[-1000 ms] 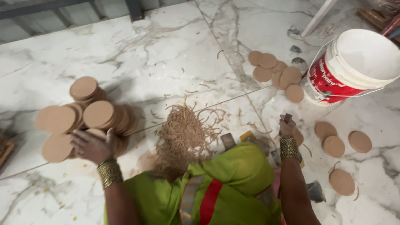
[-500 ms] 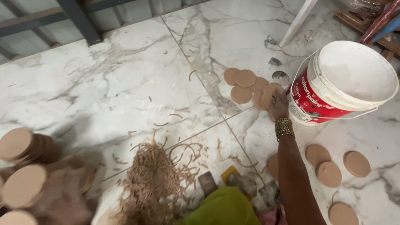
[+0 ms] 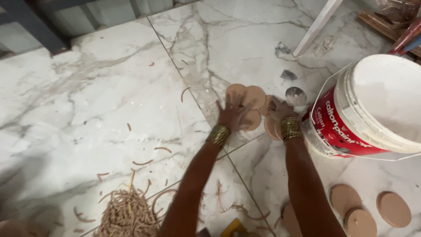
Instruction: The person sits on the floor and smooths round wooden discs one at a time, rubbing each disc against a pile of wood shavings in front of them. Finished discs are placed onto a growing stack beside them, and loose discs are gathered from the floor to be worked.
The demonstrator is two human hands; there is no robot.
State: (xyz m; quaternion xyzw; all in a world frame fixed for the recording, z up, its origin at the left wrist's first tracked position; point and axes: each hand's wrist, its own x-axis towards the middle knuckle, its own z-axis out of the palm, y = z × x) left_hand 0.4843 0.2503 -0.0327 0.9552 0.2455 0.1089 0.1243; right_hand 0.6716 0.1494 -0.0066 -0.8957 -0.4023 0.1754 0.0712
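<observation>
Several round tan discs (image 3: 254,96) overlap on marble; left hand (image 3: 232,115) spread flat on them; right hand (image 3: 283,112) curled, gripping some.

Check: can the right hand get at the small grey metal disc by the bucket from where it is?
Probably yes. The right hand rests on the brown discs, and the grey disc lies just past it on bare floor. The bucket stands beside it, not across the path.

Matt wooden discs (image 3: 254,96) on glossy marble floor (image 3: 109,109)
</observation>
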